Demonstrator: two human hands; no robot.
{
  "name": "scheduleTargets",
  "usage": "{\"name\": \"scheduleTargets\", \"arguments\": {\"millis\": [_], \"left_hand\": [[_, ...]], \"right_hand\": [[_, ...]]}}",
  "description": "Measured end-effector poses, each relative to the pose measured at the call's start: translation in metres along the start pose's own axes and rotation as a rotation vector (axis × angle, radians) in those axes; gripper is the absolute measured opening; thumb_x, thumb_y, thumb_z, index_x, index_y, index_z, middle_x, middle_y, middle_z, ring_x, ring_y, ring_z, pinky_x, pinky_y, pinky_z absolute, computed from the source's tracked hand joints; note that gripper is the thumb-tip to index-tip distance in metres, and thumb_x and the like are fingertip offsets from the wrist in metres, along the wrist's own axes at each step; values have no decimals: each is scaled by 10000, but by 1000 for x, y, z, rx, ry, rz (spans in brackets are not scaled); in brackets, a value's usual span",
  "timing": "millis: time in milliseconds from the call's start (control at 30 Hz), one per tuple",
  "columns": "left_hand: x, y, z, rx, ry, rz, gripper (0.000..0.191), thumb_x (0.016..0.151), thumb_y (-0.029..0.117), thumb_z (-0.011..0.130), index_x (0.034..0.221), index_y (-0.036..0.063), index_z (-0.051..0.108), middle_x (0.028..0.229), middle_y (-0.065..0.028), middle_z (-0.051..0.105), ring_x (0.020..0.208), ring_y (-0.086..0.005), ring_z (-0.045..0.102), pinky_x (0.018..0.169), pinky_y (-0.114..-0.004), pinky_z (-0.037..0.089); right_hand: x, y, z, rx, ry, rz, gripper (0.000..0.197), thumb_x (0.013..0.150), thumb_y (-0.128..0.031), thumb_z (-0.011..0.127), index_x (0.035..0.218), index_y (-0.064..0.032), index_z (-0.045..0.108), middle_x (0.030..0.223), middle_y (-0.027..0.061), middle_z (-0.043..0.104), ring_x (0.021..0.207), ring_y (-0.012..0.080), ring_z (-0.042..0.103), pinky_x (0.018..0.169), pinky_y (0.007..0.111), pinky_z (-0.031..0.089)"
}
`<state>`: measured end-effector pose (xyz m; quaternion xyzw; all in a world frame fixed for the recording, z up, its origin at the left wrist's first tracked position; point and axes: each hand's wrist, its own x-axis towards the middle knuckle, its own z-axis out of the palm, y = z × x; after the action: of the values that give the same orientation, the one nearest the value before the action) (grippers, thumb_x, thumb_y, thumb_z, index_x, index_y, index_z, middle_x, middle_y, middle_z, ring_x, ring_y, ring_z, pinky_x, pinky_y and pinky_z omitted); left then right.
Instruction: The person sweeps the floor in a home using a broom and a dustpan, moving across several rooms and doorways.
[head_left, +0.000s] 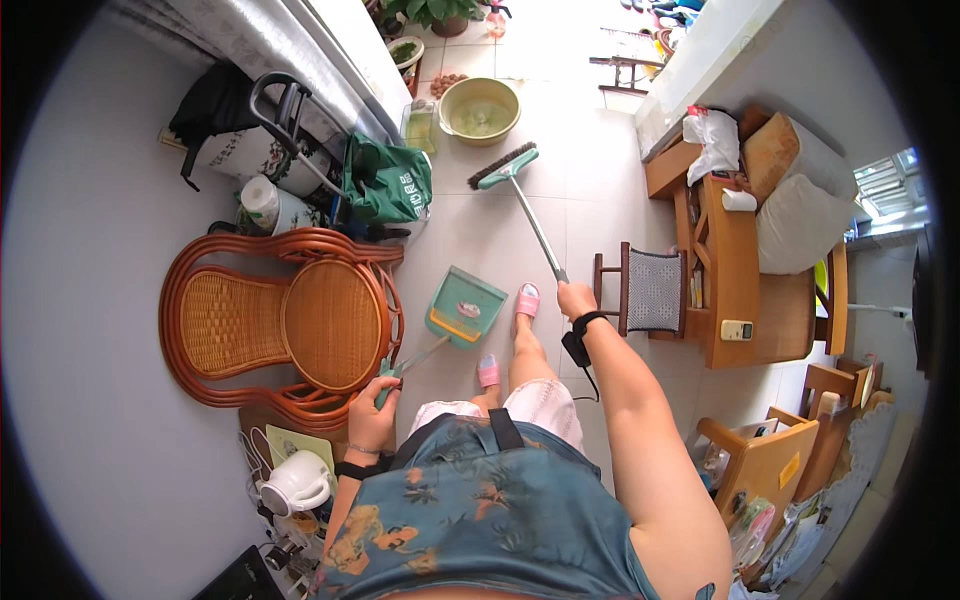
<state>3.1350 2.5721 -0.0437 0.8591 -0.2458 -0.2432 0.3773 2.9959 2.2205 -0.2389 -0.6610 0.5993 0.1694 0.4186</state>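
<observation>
My right hand (577, 301) grips the grey end of a metal-handled broom (534, 225). The broom's green head with dark bristles rests on the tiled floor ahead, just below a yellowish plastic basin (480, 112). In my left hand (373, 415) is the green grip of a long-handled dustpan (484, 289). The pan lies on the floor in front of my pink slippers, with a small pale piece of litter (469, 309) in it and an orange-yellow strip across it. The broom head and dustpan are apart.
A rattan chair (334, 326) stands close on the left, a green bag (386, 180) and a trolley beyond it. A small folding stool (656, 292) and a wooden desk (731, 277) are on the right. Behind my left hand sits a white electric kettle (296, 484). A cable hangs from my right wrist.
</observation>
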Motion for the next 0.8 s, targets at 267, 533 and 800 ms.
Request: {"name": "scheduleTargets", "arguments": {"millis": [267, 533, 800], "left_hand": [[96, 59, 34, 66, -61, -16, 143, 785, 50, 597, 927, 61, 612, 872, -122, 634, 825, -265, 620, 718, -287, 468], [191, 105, 53, 91, -59, 23, 149, 785, 43, 581, 929, 66, 611, 812, -126, 620, 701, -262, 609, 628, -301, 464], [281, 133, 62, 133, -161, 85, 148, 790, 55, 591, 934, 76, 616, 889, -133, 636, 848, -297, 618, 719, -318, 482]], "right_hand": [[112, -24, -27, 65, -60, 83, 400, 864, -314, 446, 879, 39, 634, 762, 193, 640, 716, 313, 627, 646, 395, 487], [73, 110, -46, -29, -57, 102, 535, 842, -415, 445, 792, 91, 614, 802, 299, 601, 805, 419, 604, 703, 441, 481], [-44, 156, -102, -125, 71, 198, 506, 858, -366, 491, 694, 102, 586, 595, 241, 581, 542, 357, 601, 530, 438, 467]]}}
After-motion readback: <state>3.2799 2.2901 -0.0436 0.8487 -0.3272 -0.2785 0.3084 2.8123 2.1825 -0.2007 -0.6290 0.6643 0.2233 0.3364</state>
